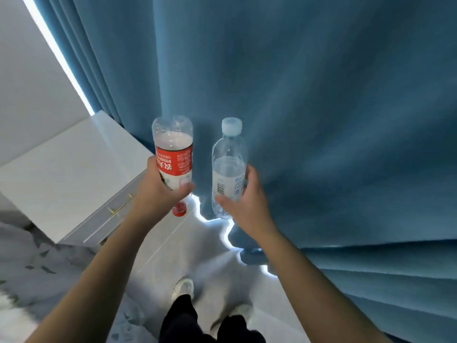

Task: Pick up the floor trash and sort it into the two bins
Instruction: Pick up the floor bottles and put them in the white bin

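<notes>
At the far left stands a white cabinet (61,174) with a slim gold handle (121,207) on its front, set against a pale wall. Just right of it, the left hand (158,194) is raised above the floor, its fingers and thumb curled round a clear plastic bottle with a red label (174,154). That bottle is upside down, its red cap (179,209) pointing at the floor below the hand. Beside it, apart and not touching, the right hand (243,199) grips a clear plastic bottle with a pale label (228,164) around its lower half; this one is upright, its whitish cap (231,125) on top. Behind both bottles and across the whole right side hangs a heavy blue pleated curtain (321,95). Below, a pale marbled floor (158,258) shows the person's light shoe (183,288) and black trousers (178,320).
</notes>
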Action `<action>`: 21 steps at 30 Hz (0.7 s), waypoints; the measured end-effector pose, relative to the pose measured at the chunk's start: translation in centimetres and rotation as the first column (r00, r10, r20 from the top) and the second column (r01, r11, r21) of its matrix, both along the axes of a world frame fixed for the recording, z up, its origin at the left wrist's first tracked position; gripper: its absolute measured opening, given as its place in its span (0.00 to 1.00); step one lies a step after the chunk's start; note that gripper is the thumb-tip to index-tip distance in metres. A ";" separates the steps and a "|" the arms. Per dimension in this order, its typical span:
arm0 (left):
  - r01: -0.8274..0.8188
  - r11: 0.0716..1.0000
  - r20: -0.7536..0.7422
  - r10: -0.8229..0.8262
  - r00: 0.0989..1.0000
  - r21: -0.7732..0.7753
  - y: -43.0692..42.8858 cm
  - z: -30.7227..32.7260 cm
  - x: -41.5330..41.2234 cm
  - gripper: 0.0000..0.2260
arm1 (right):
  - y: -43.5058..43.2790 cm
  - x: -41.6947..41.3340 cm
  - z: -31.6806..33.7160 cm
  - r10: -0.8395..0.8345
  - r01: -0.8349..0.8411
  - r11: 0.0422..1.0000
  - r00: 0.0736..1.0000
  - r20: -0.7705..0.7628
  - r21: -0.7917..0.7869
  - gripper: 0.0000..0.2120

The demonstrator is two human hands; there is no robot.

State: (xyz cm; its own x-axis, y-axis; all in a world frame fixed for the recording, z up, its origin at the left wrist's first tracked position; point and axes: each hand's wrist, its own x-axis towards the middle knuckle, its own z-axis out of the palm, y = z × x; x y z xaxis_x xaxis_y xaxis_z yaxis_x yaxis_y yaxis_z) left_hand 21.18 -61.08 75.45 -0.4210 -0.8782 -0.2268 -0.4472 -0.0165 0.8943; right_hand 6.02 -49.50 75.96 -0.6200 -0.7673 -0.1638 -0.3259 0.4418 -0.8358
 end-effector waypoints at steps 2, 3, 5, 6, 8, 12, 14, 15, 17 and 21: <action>0.104 0.994 -0.035 -0.105 0.994 -0.035 1.3 2.2 -1.8 0.33 | 2.6 -1.1 2.2 -0.069 0.068 0.997 0.998 -0.009 -0.047 0.36; 0.144 0.988 -0.049 -0.147 0.988 -0.052 1.9 3.2 -2.7 0.32 | 4.0 -1.7 3.1 -0.104 0.103 0.992 0.995 -0.011 -0.075 0.36; 0.215 0.974 -0.059 -0.219 0.974 -0.075 3.5 4.8 -4.6 0.31 | 7.1 -2.9 4.6 -0.183 0.180 0.976 0.983 -0.012 -0.122 0.35; 0.250 0.964 -0.060 -0.256 0.965 -0.089 4.5 5.5 -5.6 0.31 | 8.7 -3.3 5.2 -0.224 0.221 0.965 0.974 -0.007 -0.143 0.35; 0.322 0.938 -0.073 -0.333 0.940 -0.130 6.9 6.7 -7.4 0.30 | 12.2 -4.1 6.1 -0.299 0.296 0.937 0.954 0.017 -0.187 0.34; 0.439 0.885 -0.094 -0.456 0.885 -0.154 13.0 8.2 -10.7 0.30 | 19.7 -5.3 7.3 -0.418 0.416 0.877 0.907 0.046 -0.240 0.32; 0.481 0.863 -0.098 -0.498 0.862 -0.156 16.7 8.5 -12.0 0.30 | 23.7 -5.6 7.8 -0.439 0.437 0.862 0.897 0.053 -0.258 0.33; 0.498 0.853 -0.101 -0.515 0.851 -0.153 18.8 8.6 -12.6 0.30 | 25.8 -5.7 8.1 -0.447 0.446 0.856 0.893 0.058 -0.261 0.33; 0.530 0.836 -0.120 -0.546 0.829 -0.141 23.0 8.7 -13.5 0.30 | 30.0 -6.0 8.7 -0.479 0.472 0.837 0.876 0.046 -0.277 0.34; 0.622 0.771 -0.146 -0.637 0.757 -0.139 32.2 8.6 -15.6 0.29 | 38.9 -6.4 9.7 -0.568 0.546 0.780 0.823 0.021 -0.306 0.34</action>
